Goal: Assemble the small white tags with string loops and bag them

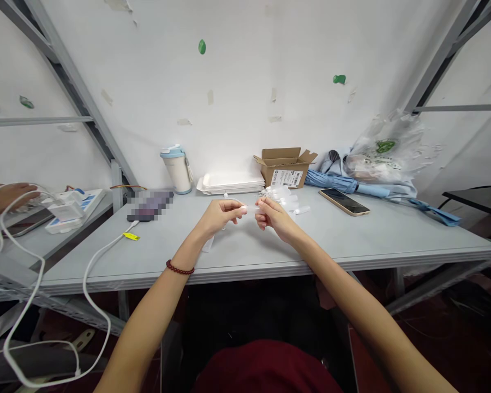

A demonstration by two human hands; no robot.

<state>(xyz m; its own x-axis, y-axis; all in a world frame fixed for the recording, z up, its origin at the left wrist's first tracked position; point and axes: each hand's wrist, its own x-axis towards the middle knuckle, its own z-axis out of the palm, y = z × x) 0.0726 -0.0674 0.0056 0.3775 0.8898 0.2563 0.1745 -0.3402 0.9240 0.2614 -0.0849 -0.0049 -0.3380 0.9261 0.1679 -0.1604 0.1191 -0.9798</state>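
Above the front half of the grey table [147, 256], my two hands meet at a small translucent plastic bottle [251, 209]. The fingertips of my left hand [223, 214] pinch its white end, which looks like a cap. My right hand [273, 217] is closed around the other end, hiding part of it. Just behind my right hand lies a pile of similar clear bottles [284, 192] with white tips. A flat translucent piece [208, 244] lies beneath my left hand, and a small white cap [225, 195] stands behind it.
At the back are a tumbler [177, 169], stacked white trays [231, 184] and an open cardboard box [285, 168]. A phone [343, 202], folded blue umbrella [335, 182] and plastic bag [387, 150] lie right. Left, a cable [102, 251] hangs over the edge; another person's hand [14, 197] shows.
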